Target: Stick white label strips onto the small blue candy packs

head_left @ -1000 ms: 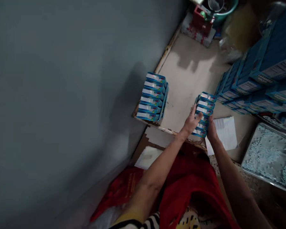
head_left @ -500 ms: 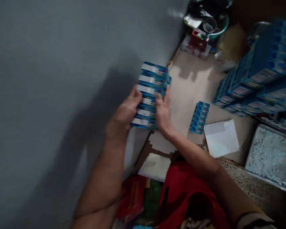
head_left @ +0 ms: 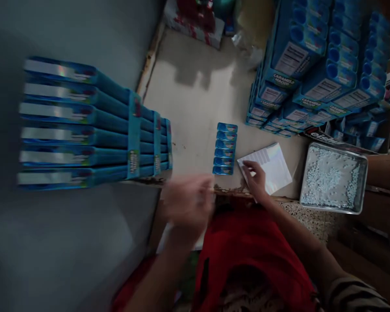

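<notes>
Head view: six aligned blue boxes [head_left: 225, 153]; right hand [head_left: 256, 178] half-curled; left hand [head_left: 187, 200] blurred, unreadable.

One left hand [head_left: 188, 199], one right hand [head_left: 256, 178]. Left of left fingers: one tall stack [head_left: 112, 136], six blue boxes [head_left: 56, 135] across top. Between both hands' fingers: one row [head_left: 225, 153] of six box ends. By right fingers: one white sheet [head_left: 276, 167]. Right of them: one metal tray [head_left: 331, 210]; Caramelo cartons [head_left: 325, 84], too overlapped to count.
</notes>
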{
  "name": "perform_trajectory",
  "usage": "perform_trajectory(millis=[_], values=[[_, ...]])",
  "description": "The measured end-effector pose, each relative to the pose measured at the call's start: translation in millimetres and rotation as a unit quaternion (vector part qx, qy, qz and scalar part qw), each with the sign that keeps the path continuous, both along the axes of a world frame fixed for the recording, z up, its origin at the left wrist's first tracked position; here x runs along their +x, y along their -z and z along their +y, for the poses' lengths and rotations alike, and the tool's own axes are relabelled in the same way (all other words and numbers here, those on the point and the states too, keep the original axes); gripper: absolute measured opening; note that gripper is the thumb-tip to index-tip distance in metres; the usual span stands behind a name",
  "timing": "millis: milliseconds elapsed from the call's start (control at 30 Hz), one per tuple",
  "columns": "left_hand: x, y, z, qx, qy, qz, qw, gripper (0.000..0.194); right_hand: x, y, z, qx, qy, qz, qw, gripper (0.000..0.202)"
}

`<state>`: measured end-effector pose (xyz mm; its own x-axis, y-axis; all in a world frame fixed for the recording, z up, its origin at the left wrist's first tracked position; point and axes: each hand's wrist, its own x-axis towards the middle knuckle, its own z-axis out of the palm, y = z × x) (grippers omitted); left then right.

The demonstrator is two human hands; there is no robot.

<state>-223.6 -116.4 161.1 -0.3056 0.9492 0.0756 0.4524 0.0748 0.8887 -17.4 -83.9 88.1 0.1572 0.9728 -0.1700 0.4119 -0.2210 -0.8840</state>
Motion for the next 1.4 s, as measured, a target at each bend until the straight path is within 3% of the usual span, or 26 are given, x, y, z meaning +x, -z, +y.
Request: perform_trajectory(millis=[67, 133, 167, 233, 300, 367, 500, 633, 767, 867, 967, 1033, 1100, 1167, 1267, 1333, 1400], values=[[84, 37.6, 20, -0.018, 0.141, 0.055, 0.988, 0.018, 65, 29.5, -4, -0.028, 0.044, -0.084, 0.995, 0.036], [154, 81.0, 58, -0.104, 0.194, 0.123, 0.968, 0.025, 114, 53.5, 7, -0.012, 0.026, -0.163, 0.986, 0.033], [180, 102.0, 78, -0.146, 0.206, 0.158, 0.955, 0.035, 131, 62.5, 17, 0.005, -0.007, -0.199, 0.98, 0.033], [209, 137.8, 113, -0.233, 0.204, 0.204, 0.929, 0.047, 155, 75.5, 40, 0.033, -0.102, -0.258, 0.96, 0.036], [216, 162.3, 132, -0.277, 0.212, 0.196, 0.916, 0.042, 166, 83.9, 62, 0.04, -0.198, -0.304, 0.931, 0.043], [213, 176.5, 136, -0.274, 0.234, 0.151, 0.92, 0.027, 169, 90.4, 78, 0.027, -0.268, -0.336, 0.902, 0.049], [205, 192.0, 125, -0.244, 0.21, 0.065, 0.945, 0.015, 169, 103.0, 86, 0.022, -0.341, -0.355, 0.87, 0.05], [196, 203.5, 122, -0.264, 0.186, 0.007, 0.946, 0.013, 177, 109.4, 72, 0.065, -0.379, -0.35, 0.854, 0.055], [186, 203.0, 125, -0.298, 0.201, 0.027, 0.933, 0.016, 187, 91.6, 48, 0.059, -0.367, -0.352, 0.859, 0.042], [185, 194.9, 124, -0.304, 0.205, 0.081, 0.927, 0.018, 188, 60.2, 28, 0.033, -0.309, -0.359, 0.88, 0.03], [190, 180.5, 116, -0.248, 0.193, 0.111, 0.943, 0.02, 180, 20.2, 11, 0.003, -0.209, -0.328, 0.921, 0.025], [193, 165.4, 106, -0.184, 0.151, 0.065, 0.969, 0.026, 172, -7.1, 3, -0.04, -0.117, -0.24, 0.963, 0.021], [196, 145.8, 93, -0.165, 0.101, -0.074, 0.978, 0.032, 164, -31.5, 1, -0.105, -0.034, -0.097, 0.989, 0.023], [195, 123.8, 81, -0.222, 0.085, -0.282, 0.93, 0.054, 155, -50.6, 5, -0.159, 0.025, 0.04, 0.986, 0.029], [188, 94.1, 67, -0.284, 0.079, -0.52, 0.802, 0.072, 143, -66.3, 17, -0.187, 0.074, 0.137, 0.97, 0.033], [179, 80.4, 63, -0.273, 0.042, -0.557, 0.783, 0.062, 134, -68.6, 25, -0.202, 0.083, 0.161, 0.962, 0.034], [168, 72.6, 64, -0.264, -0.01, -0.538, 0.801, 0.053, 122, -66.2, 33, -0.223, 0.082, 0.179, 0.955, 0.035]])
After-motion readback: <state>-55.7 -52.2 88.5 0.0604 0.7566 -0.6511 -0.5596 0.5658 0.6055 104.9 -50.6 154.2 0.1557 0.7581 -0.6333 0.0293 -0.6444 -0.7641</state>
